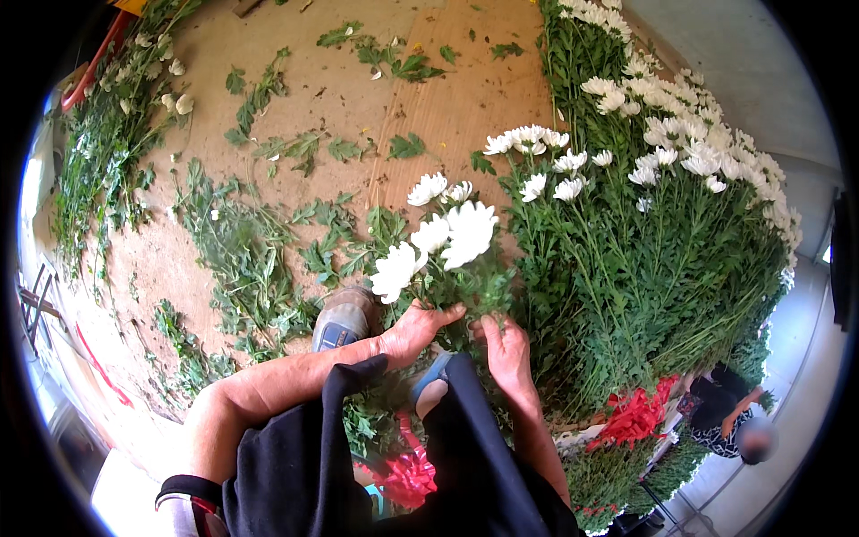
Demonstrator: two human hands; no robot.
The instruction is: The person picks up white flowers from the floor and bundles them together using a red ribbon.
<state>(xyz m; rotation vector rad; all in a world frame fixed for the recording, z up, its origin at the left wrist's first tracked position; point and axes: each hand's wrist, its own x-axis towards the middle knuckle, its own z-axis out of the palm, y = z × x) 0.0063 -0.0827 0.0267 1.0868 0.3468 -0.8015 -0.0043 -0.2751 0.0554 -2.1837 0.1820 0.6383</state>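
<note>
Curled fingers on the left hand [412, 333] hold a small bunch of white flowers [468, 234] low down, by the stems, with the thumb poking out to the right. Fingers on the right hand [507, 353] are bent and close together at the bunch's green leaves [486, 285], but I cannot tell if they pinch any. The bunch is just in front of both hands, over the middle of the floor, and its big white heads lean up and to the left.

Just beside the left hand is a brown shoe [344, 311]. Black cloth [284, 461] covers the person's lap and legs. Low down, between the legs, is a shiny red ribbon [409, 479].

To the right lies a big pile of white flowers [617, 259] with long green stems. More red ribbon [633, 413] sits at its bottom end. Past that is another person [716, 407] in a dark top.

To the left, loose leaves [240, 255] are all over the brown board [268, 31]. Farther left is another leafy pile [106, 170] with some white flower heads.
</note>
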